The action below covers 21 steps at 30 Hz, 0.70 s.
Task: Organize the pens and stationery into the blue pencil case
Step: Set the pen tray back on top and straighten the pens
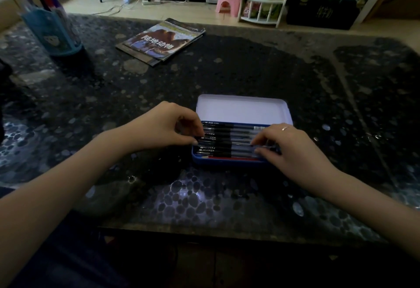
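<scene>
A blue pencil case (227, 162) lies open in the middle of the dark table, its white lid (243, 109) folded back behind it. Several black-and-clear pens (229, 139) lie side by side across the tray, and a red pencil (231, 157) rests along the near wall. My left hand (168, 126) sits at the case's left end, thumb and fingers pinched on the pens' ends. My right hand (293, 149), with a ring on one finger, lies on the right end, fingertips pressing on the pens.
A blue pen holder (53, 31) with markers stands at the far left. A stack of booklets (160, 41) lies behind the case toward the left. Past the table's far edge are a pink stool (228, 1), a white rack (261, 8) and cables.
</scene>
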Available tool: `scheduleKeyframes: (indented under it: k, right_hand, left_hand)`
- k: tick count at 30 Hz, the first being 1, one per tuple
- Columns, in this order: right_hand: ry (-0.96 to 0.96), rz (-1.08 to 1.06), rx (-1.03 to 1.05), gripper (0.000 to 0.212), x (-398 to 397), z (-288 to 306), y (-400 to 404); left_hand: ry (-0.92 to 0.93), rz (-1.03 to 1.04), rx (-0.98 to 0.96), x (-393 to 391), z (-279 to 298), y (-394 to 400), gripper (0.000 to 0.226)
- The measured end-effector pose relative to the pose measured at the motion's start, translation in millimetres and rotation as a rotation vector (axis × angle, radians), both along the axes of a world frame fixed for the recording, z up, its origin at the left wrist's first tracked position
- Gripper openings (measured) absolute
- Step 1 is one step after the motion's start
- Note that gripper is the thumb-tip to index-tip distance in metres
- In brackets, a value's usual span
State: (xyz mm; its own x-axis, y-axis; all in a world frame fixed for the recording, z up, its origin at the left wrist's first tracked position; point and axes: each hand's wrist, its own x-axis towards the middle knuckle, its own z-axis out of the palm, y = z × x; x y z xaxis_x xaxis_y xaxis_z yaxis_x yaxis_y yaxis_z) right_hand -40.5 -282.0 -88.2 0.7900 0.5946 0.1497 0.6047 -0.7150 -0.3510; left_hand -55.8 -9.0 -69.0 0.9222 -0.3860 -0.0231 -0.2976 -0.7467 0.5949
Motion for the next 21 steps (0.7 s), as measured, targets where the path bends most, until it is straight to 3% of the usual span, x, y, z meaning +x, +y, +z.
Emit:
scheduleKeyframes:
  k: [15,21]
  right_hand:
    - [-0.126,0.07,-0.07,0.02,0.0,-1.4,-1.6]
    - [-0.207,0.135,-0.1,0.043,-1.8,-3.7,0.3]
  left_hand:
    - [-0.081,0.001,-0.005,-0.3,-4.8,0.4,0.013]
    - [-0.081,-0.011,0.023,0.4,-6.7,-1.8,0.012]
